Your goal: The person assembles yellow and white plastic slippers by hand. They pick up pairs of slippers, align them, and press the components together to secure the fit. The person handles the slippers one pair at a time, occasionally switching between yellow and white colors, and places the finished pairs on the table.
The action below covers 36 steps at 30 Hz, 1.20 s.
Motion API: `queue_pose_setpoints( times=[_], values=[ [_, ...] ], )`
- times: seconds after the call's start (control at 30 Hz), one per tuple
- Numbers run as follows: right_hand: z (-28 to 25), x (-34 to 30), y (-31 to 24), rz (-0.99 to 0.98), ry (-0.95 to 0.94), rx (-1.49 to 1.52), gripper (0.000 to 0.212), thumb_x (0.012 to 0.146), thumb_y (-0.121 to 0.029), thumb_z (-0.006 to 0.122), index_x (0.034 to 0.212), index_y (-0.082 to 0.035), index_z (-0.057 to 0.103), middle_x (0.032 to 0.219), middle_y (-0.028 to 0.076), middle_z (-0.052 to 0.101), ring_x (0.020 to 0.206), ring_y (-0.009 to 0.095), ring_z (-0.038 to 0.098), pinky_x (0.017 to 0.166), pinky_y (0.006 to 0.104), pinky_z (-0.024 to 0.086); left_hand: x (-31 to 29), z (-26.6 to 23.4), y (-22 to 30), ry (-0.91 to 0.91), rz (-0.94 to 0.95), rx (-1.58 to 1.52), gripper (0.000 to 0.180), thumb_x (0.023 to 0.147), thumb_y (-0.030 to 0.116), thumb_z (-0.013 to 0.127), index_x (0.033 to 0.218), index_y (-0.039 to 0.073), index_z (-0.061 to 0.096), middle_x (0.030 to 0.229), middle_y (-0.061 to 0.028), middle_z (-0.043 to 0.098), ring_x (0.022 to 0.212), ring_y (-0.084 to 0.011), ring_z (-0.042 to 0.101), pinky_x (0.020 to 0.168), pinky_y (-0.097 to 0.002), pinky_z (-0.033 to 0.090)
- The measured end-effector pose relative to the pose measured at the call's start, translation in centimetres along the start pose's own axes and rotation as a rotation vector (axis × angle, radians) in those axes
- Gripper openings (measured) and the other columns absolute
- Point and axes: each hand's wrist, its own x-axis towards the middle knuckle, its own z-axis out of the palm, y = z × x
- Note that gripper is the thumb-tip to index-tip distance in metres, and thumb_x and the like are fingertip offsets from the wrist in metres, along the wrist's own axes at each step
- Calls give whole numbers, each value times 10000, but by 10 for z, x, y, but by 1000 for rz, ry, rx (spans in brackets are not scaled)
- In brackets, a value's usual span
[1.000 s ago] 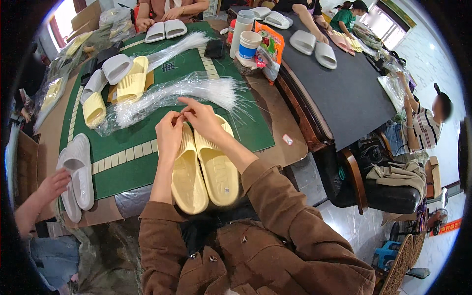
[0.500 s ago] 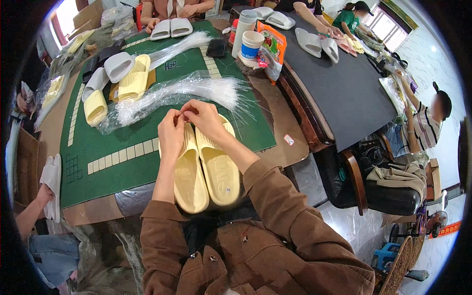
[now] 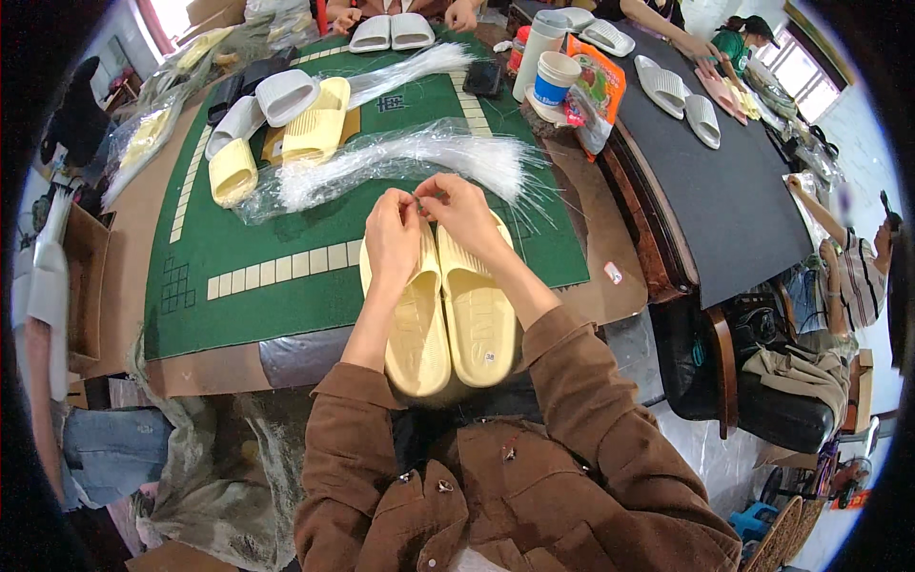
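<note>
Two pale yellow slide slippers lie side by side at the table's near edge, heels toward me. Over their toe ends, my left hand and my right hand meet with fingertips pinched together. What sits between the fingertips is too small to make out. Just beyond my hands lies a bundle of thin clear plastic strands, partly in a clear bag. To its left are more yellow slippers and a pair of grey slippers.
The green mat covers the table. A white-and-blue cup, a pale bottle and an orange packet stand at back right. Across from me a person's hands are near grey-white slippers. A black chair stands to the right.
The whole view has shifted, so the table and slippers appear further right. My hands stay pinched together over the slippers' toe ends. At the left, another person's arm with white slippers has moved.
</note>
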Motion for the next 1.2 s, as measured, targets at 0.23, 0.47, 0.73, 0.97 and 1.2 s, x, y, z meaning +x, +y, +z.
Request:
queue_pose_setpoints(
  times=[0.23,0.47,0.73,0.97,1.2],
  values=[
    [0,-4,0,62,-29,62,146,822,-47,631,954,-24,688,814,121,688,731,173,658,693,317,517,0,-3,3,79,5,-49,48,873,27,593,883,-15,572,783,-135,613,687,-250,605,651,-359,473],
    [-4,-3,-2,-18,-1,28,134,823,-20,626,947,-8,675,825,116,691,761,192,672,699,318,521,1,-8,14,0,-69,-80,144,909,112,600,878,-29,608,736,-113,640,647,-170,590,630,-311,462],
    [-2,-7,-9,-116,44,-42,116,825,-4,632,938,20,636,835,147,686,760,245,684,691,326,530,4,-10,13,-40,-118,-117,171,912,139,611,865,-25,618,695,-75,615,620,-120,532,598,-285,434],
    [-4,-8,-15,-46,68,1,84,830,-51,607,886,8,630,829,171,669,760,325,658,684,387,511,5,-8,15,-74,-110,-61,152,931,132,585,907,-17,606,754,-92,616,671,-147,552,641,-298,454],
    [-8,-6,-12,123,1,87,125,818,-83,662,915,-5,671,799,138,690,720,204,672,677,311,517,-1,-7,5,3,-44,-25,155,929,127,585,902,-26,581,737,-150,597,637,-214,556,617,-342,451]
  ],
)
